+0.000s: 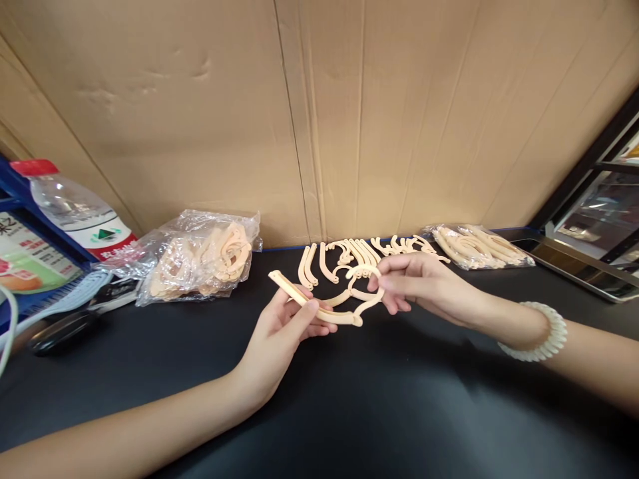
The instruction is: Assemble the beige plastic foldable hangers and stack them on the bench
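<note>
- Currently I see both hands apart from each other yet joined by one thing: the left hand point(269, 332) clamps a beige jointed frame point(344, 319) along its long bar, thumb on top.
- The right hand point(429, 283) pinches the frame's curved hook section point(368, 308) at its far-right side.
- So the frame sits between the hands, raised over the black tabletop point(374, 399); from my view, its long bar slants from upper left to lower right, its lower end reaching toward the right hand.
- That end meets the curved section at a joint, with the left fingers the nearer ones.
- Just beyond, I make out loose beige pieces point(307, 266) in a row along the table's back edge.
- Farther out, a plastic bag of parts point(200, 259) lies left, another bag point(474, 246) right.
</note>
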A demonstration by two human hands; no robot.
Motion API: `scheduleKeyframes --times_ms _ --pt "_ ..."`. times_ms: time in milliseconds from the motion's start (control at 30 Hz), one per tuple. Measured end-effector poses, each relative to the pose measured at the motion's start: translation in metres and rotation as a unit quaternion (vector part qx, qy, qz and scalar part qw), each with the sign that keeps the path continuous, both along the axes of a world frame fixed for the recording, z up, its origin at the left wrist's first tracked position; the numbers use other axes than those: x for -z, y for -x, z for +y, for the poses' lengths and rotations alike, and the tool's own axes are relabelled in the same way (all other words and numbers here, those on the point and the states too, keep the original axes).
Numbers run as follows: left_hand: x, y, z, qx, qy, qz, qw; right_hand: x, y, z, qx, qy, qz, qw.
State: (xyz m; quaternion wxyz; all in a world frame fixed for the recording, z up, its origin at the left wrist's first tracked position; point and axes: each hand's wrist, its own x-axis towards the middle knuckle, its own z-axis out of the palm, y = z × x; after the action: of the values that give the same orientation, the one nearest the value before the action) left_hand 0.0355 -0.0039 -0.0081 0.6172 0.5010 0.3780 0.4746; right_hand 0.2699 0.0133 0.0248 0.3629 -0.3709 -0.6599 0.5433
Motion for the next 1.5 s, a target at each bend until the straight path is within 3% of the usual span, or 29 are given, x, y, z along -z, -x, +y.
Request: scheduleKeyframes --times_ms 267,433,567,667,767,833,967,1133,1333,1500 --pt "-0.004 -0.004 -0.003 0.092 -0.024 0.099 0.991 -0.005 0.037 -0.007 -0.003 0.024 -0.046 0.999" --pt "-0.007 -0.005 -0.001 0.123 -0.016 0.137 0.983 -0.004 0.042 -0.001 -0.002 0.038 -0.048 0.998" --pt "-0.005 -0.005 0.002 0.103 -0.007 0.135 0.985 -0.007 0.019 0.019 0.05 -0.067 -0.059 0.995" --pt "-0.003 -0.005 0.005 0.089 0.005 0.12 0.989 -0.008 -0.012 0.044 0.093 -0.23 -0.174 0.953" --pt "-0.002 -0.005 0.007 0.087 0.004 0.115 0.99 -0.002 -0.037 0.063 0.005 -0.367 -0.35 0.862" --pt "-0.002 -0.005 0.007 0.086 0.003 0.118 0.989 0.006 -0.046 0.068 -0.045 -0.398 -0.416 0.816" --pt "-0.002 -0.005 0.008 0.086 0.001 0.128 0.988 0.016 -0.048 0.067 -0.058 -0.404 -0.464 0.787" --pt "-0.002 -0.004 0.007 0.095 0.002 0.121 0.988 0.013 -0.048 0.069 -0.088 -0.41 -0.467 0.778" --pt "-0.003 -0.005 0.007 0.09 -0.005 0.127 0.988 0.015 -0.052 0.077 -0.107 -0.385 -0.454 0.796" --pt "-0.002 -0.004 0.007 0.084 -0.002 0.123 0.989 0.012 -0.052 0.065 -0.008 -0.38 -0.366 0.85"
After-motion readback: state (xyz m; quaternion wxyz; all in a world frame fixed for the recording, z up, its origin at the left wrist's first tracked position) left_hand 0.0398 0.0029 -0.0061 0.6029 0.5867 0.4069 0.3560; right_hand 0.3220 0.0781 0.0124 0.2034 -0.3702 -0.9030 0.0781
